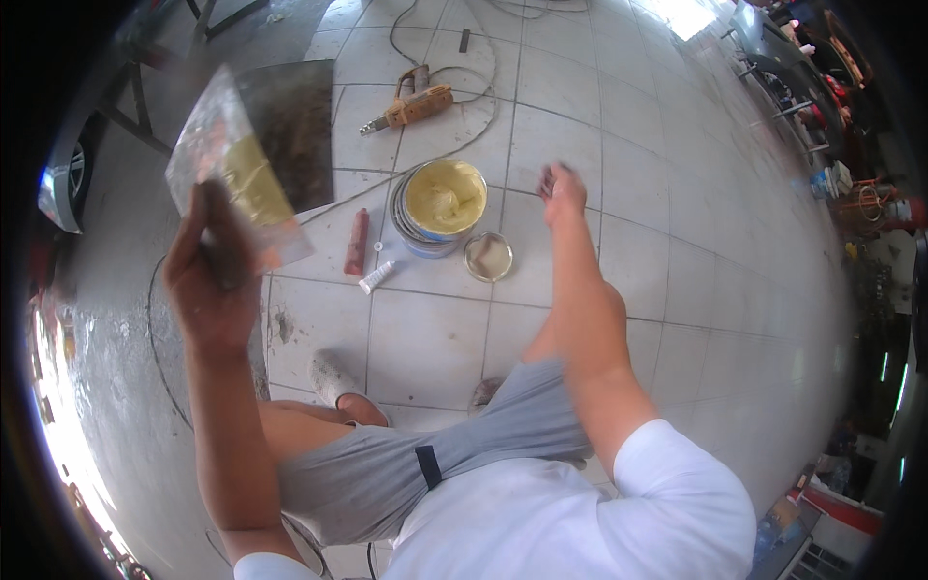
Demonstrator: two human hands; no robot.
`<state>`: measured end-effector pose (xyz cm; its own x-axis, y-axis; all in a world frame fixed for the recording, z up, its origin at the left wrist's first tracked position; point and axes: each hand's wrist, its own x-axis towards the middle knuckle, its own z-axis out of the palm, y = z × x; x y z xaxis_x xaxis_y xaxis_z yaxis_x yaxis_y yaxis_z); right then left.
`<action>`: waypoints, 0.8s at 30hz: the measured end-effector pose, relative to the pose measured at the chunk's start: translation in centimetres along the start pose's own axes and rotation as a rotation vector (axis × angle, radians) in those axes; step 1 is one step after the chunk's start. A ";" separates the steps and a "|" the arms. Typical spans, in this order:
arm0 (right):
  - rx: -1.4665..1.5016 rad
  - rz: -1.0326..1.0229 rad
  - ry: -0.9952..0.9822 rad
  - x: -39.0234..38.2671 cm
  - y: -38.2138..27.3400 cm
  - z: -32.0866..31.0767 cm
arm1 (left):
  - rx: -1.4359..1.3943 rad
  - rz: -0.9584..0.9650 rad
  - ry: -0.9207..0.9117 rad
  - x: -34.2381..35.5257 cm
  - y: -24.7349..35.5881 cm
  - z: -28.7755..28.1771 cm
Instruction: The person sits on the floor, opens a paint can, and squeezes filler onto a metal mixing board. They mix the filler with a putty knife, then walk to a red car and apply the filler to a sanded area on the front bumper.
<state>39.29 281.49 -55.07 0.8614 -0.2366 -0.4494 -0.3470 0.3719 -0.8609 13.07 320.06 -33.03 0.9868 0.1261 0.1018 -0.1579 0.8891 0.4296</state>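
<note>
My left hand (215,275) is raised at the left, its fingers closed on the lower edge of a flat mixing board (198,145). A thick smear of yellow putty (256,184) and some orange stains lie on the tilted board. Motion blurs the hand and board a little. My right hand (563,193) reaches out over the tiles with its fingers curled in; what they hold, if anything, does not show. Between the hands stands an open can (425,242) of yellow putty. Beside it lie a round lid (488,257), a red tube (358,242) and a white tube (377,277).
An orange-brown heat gun (416,106) lies beyond the can, its cord looping over the tiled floor (561,126). Behind the board is a dark flat panel (300,126). Metal stand legs (140,97) rise at far left. Car parts (797,63) and other clutter line the right side.
</note>
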 end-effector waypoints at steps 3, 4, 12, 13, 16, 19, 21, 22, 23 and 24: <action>-0.319 0.322 0.444 2.6 14.0 -8.9 | 0.347 0.269 0.266 -1.1 1.7 -1.4; -0.549 0.381 0.535 3.5 18.6 -12.3 | 0.717 0.416 0.315 -0.6 1.5 -0.9; -0.917 0.391 0.371 -2.4 20.4 -8.6 | 1.838 0.559 0.481 -4.2 1.8 -1.1; -0.945 0.359 0.359 -2.2 20.2 -8.4 | 1.707 0.545 0.520 -4.3 1.7 -1.4; -0.993 0.242 0.378 -1.5 19.7 -7.5 | 0.995 0.465 0.721 -4.2 1.9 -1.2; -1.001 0.164 0.435 -0.3 20.6 -7.1 | 0.704 0.454 0.732 -4.4 2.0 -1.2; -1.043 0.213 0.367 1.7 21.5 -8.2 | 0.706 0.452 0.724 -4.3 2.1 -1.2; -0.966 0.295 0.320 1.8 21.1 -8.0 | 0.705 0.458 0.755 -4.2 2.1 -1.0; -0.893 0.380 0.270 1.7 20.8 -8.0 | 0.530 0.450 0.741 -4.6 2.4 -0.7; -0.819 0.466 0.222 1.7 20.2 -8.2 | 0.357 0.440 0.720 -4.8 2.6 -0.4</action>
<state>30.69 281.31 -75.18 0.5114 -0.4195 -0.7500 -0.8593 -0.2496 -0.4464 7.90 321.95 -32.78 0.6007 0.7712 -0.2106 -0.4085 0.5225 0.7484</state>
